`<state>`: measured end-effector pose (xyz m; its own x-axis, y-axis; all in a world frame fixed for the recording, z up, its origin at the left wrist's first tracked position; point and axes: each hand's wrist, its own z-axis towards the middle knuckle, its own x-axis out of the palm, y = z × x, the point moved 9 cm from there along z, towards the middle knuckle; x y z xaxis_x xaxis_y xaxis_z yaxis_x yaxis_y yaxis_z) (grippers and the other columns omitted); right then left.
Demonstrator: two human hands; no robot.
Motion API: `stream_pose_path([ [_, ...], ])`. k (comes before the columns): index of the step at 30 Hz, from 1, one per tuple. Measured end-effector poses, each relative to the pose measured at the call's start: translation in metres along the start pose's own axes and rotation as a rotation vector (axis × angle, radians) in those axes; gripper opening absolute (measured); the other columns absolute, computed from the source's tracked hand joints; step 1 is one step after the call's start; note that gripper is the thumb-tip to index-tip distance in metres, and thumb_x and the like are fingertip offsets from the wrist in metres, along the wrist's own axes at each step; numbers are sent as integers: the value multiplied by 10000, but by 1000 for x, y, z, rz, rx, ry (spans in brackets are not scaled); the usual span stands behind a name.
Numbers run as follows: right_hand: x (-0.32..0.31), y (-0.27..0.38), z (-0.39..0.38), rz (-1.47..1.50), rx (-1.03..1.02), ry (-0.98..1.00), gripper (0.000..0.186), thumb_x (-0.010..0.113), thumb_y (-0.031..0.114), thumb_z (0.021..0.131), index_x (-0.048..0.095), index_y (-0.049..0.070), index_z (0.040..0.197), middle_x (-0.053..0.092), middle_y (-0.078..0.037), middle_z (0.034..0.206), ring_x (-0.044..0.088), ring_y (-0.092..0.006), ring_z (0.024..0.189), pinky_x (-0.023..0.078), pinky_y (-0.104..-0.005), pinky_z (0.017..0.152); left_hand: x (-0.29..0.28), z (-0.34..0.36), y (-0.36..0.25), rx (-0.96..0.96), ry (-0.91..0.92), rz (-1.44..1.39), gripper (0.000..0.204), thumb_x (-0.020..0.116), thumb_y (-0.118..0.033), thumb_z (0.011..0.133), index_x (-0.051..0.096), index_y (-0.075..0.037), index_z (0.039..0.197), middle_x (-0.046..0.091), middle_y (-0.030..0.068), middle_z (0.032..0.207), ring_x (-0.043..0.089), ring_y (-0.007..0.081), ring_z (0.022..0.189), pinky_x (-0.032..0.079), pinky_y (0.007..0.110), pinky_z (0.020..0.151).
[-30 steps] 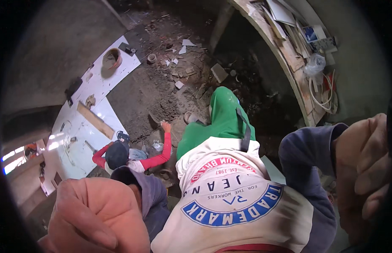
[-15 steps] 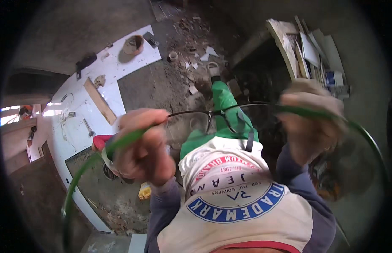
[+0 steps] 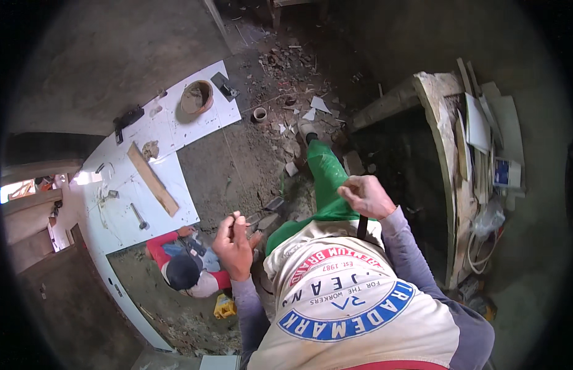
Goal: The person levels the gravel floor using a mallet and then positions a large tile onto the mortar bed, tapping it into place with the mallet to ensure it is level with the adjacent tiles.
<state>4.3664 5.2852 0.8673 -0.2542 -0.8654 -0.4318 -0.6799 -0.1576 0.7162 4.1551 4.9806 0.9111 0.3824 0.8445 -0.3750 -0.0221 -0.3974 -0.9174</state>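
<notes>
My left hand (image 3: pixel 235 248) is raised at left of centre, its fingers pinched together. From its fingertips stretches a pair of eyeglasses (image 3: pixel 274 205) with a thin dark frame, partly lost against the dirt floor; a bit of green shows on it. My right hand (image 3: pixel 368 197) is closed in front of my green trousers (image 3: pixel 328 179), thumb against curled fingers. Whatever those fingers hold, if anything, is hidden. A dark strap (image 3: pixel 363 227) hangs at my waist just below it.
Left of me a co-worker in a dark cap (image 3: pixel 182 272) crouches beside white tiles (image 3: pixel 123 213). A wooden board (image 3: pixel 153 180), a hammer-like tool (image 3: pixel 139 216) and a bucket (image 3: pixel 197 97) lie or stand on them. Rubble (image 3: pixel 292 68) lies ahead; stacked boards (image 3: pixel 477 129) stand right.
The eyeglasses, earlier stretched open between both hands close to the camera, have dropped lower and now sit at my left hand. My right hand has moved left and down, away from them.
</notes>
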Motion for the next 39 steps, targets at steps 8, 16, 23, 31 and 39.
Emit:
stream_pose_path([
  [8, -164, -113, 258, 132, 59, -369, 270, 625, 205, 941, 699, -52, 904, 676, -73, 707, 604, -131, 655, 498, -334, 605, 160, 244, 34, -131, -82, 10, 269, 670, -185, 1008, 691, 66, 1105, 707, 77, 922, 682, 129, 776, 567, 299, 719],
  [16, -224, -229, 338, 143, 533, -207, 343, 676, 256, 863, 734, -63, 974, 749, -195, 820, 726, -297, 747, 562, -416, 710, 219, 345, 21, -258, -201, -65, 245, 663, -153, 998, 696, 58, 1120, 707, 78, 916, 691, 148, 752, 560, 284, 710],
  [23, -269, -126, 466, -81, 257, -217, 291, 692, 254, 899, 725, -36, 883, 698, -87, 730, 657, -157, 664, 508, -329, 589, 222, 430, 0, -326, -329, -15, 250, 646, -160, 1013, 695, 53, 1132, 716, 82, 904, 690, 146, 751, 552, 284, 686],
  [31, -348, 27, 672, 11, 80, -323, 296, 675, 274, 930, 725, -17, 943, 676, -46, 717, 621, -126, 668, 513, -304, 620, 311, 670, -22, -236, -151, -91, 289, 637, -189, 1025, 687, 45, 1187, 720, 102, 977, 718, 174, 820, 596, 294, 742],
  [39, -375, 183, 868, -212, -43, -261, 215, 654, 116, 779, 756, 9, 934, 756, -192, 900, 748, -329, 878, 579, -400, 789, 336, 956, -152, -105, 7, -201, 279, 642, -194, 1033, 686, 44, 1172, 722, 79, 966, 693, 137, 805, 578, 280, 758],
])
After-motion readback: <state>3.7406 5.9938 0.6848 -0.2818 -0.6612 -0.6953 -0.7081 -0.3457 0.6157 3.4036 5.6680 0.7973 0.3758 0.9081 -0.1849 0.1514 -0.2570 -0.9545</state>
